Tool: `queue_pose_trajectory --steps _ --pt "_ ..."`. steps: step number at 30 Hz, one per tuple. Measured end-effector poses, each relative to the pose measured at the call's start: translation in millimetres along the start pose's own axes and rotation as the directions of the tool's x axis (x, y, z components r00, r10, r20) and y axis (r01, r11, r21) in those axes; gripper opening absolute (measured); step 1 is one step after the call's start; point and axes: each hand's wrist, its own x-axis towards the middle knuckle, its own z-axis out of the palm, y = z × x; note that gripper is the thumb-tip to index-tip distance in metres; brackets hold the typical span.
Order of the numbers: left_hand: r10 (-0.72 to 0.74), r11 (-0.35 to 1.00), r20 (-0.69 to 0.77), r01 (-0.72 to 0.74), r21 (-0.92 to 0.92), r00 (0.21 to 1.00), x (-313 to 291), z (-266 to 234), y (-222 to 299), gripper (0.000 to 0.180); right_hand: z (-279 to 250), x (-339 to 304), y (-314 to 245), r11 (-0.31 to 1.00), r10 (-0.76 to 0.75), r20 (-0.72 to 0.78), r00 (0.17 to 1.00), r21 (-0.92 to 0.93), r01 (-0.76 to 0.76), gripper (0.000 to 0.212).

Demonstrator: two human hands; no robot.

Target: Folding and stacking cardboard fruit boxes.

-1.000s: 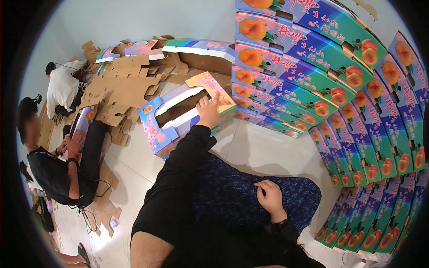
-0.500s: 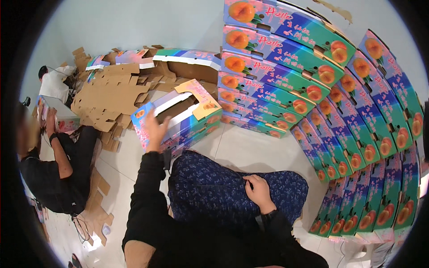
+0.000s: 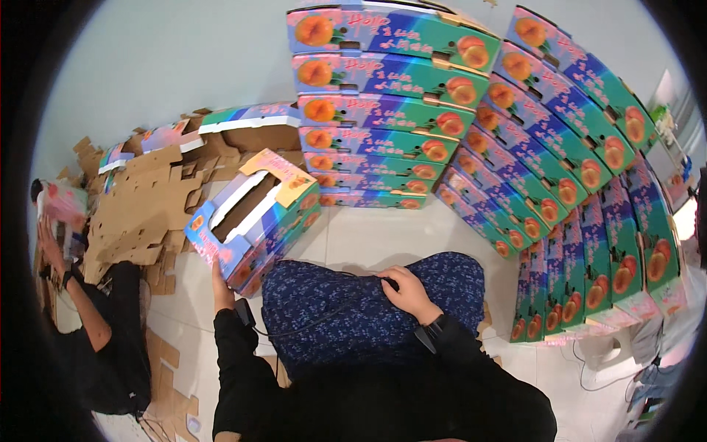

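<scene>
A printed cardboard fruit box (image 3: 291, 199) stands on the floor ahead of my left knee, with a long slot in its top and an orange flap at its far end. Another box of the same print seems to lie under it. My left hand (image 3: 222, 291) touches the box's near left corner, fingers stretched up along its end; part of the hand is hard to see edge-on. On the dark blue patterned cloth (image 3: 324, 324) over my lap rests my right hand (image 3: 407, 295), fingers loosely bent. From my left wrist a black cable (image 3: 305, 329) runs across the cloth toward it.
Tall stacks of matching fruit boxes (image 3: 390, 110) curve from ahead round to the right. Flat brown cardboard blanks (image 3: 140, 210) lie at the left. A seated co-worker (image 3: 103, 346) at far left has a hand on another box (image 3: 66, 206).
My left hand has come down from above the box's opening to its near end. The view has swung right, and the box looks closer to my lap. My right hand stays on the cloth.
</scene>
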Motion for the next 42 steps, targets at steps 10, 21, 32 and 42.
queue_pose_trajectory --steps 10,21,32,42 --pt "-0.002 0.998 -0.048 0.005 0.056 0.999 4.9 -1.9 -5.8 0.066 6.4 -7.9 0.3 0.997 0.007 0.057 0.998 -0.072 -0.003 0.015" --pt "-0.062 0.993 -0.029 0.059 -0.099 0.998 5.0 1.4 1.8 0.074 3.4 -8.5 4.8 0.998 0.026 0.054 0.998 -0.054 -0.023 0.016" --pt "0.683 -0.266 0.391 -0.289 0.920 0.618 11.2 61.5 26.5 0.083 1.7 -10.5 7.5 1.000 0.018 0.030 0.999 -0.004 -0.017 0.016" --pt "0.264 -0.231 0.283 -0.224 0.947 0.922 -4.6 82.7 22.7 0.099 -56.0 23.0 4.4 0.963 -0.135 0.023 0.991 -0.234 0.136 0.022"
